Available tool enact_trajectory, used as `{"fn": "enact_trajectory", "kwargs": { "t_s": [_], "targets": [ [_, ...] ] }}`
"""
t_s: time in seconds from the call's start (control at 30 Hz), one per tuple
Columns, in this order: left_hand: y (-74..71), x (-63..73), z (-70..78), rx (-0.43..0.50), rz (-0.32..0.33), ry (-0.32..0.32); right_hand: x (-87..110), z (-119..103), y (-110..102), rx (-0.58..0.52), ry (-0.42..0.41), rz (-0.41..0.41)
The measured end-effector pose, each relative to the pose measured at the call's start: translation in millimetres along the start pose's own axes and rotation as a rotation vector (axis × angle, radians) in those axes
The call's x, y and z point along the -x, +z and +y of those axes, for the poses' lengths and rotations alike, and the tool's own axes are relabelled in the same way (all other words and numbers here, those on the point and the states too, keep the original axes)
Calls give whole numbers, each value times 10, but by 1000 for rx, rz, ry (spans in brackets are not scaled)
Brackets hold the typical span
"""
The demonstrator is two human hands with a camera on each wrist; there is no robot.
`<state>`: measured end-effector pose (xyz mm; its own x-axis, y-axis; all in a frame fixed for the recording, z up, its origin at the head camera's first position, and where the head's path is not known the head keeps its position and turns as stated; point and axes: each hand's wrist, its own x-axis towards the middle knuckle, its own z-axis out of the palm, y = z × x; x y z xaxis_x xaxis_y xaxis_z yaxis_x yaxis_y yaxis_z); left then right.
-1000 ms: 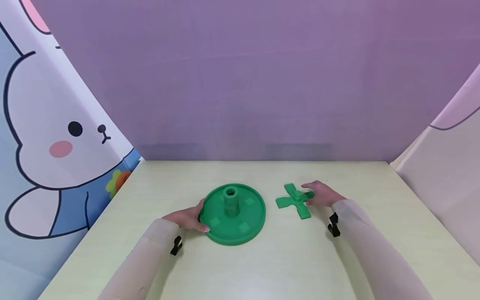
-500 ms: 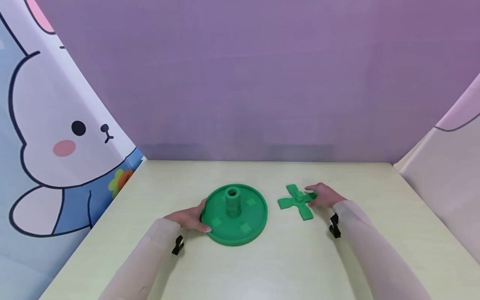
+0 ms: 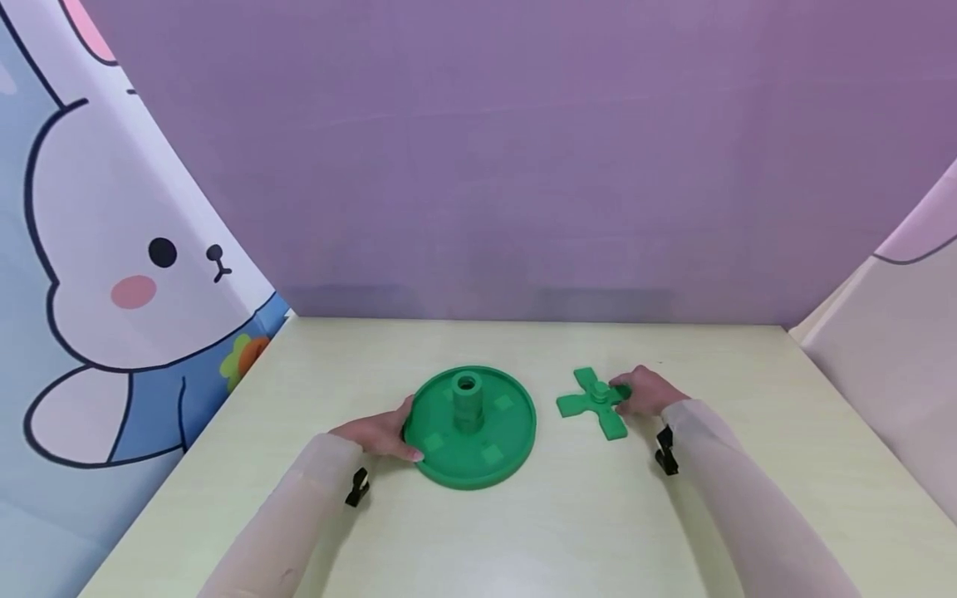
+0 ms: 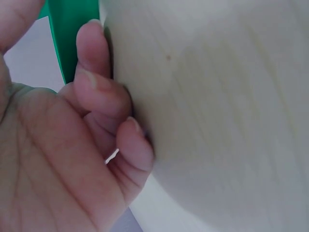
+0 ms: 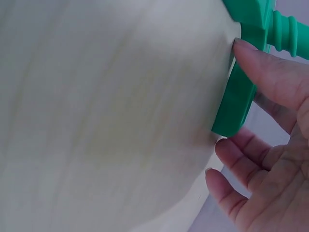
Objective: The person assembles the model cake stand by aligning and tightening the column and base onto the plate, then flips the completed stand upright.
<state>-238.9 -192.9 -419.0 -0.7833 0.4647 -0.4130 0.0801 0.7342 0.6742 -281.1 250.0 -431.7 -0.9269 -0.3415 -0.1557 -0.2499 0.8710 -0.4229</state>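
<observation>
A round green disc (image 3: 441,465) with a raised rim lies flat on the table, and a hollow green post (image 3: 468,407) stands upright at its centre. My left hand (image 3: 381,432) grips the disc's left rim, thumb at the near side; in the left wrist view its fingers (image 4: 104,96) curl low beside the green edge. To the right lies a flat green cross-shaped piece (image 3: 598,399) with a ridged stub (image 5: 285,34) at its middle. My right hand (image 3: 643,390) pinches its right arm (image 5: 236,101) between thumb and fingers.
The pale table (image 3: 478,548) runs back to a purple cloth backdrop (image 3: 478,166). A cartoon rabbit cloth (image 3: 112,249) hangs along the left side, and a pale cloth (image 3: 897,357) borders the right. Black clips (image 3: 357,487) show at both wrists.
My right index finger has come down onto the cross-shaped piece's arm. The left hand keeps its hold on the disc. The whole head view has shifted slightly.
</observation>
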Motion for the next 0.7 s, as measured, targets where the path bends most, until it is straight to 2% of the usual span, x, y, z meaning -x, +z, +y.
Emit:
{"fn": "enact_trajectory", "kwargs": {
  "t_s": [0.2,0.43,0.7],
  "targets": [
    [-9,-16,-15,49,-19,43,24,-47,-2,66,14,7],
    [-3,-10,6,39,-7,25,72,-90,-22,140,17,-3],
    [4,8,8,29,-3,16,94,-132,-26,125,9,-1]
  ]
}}
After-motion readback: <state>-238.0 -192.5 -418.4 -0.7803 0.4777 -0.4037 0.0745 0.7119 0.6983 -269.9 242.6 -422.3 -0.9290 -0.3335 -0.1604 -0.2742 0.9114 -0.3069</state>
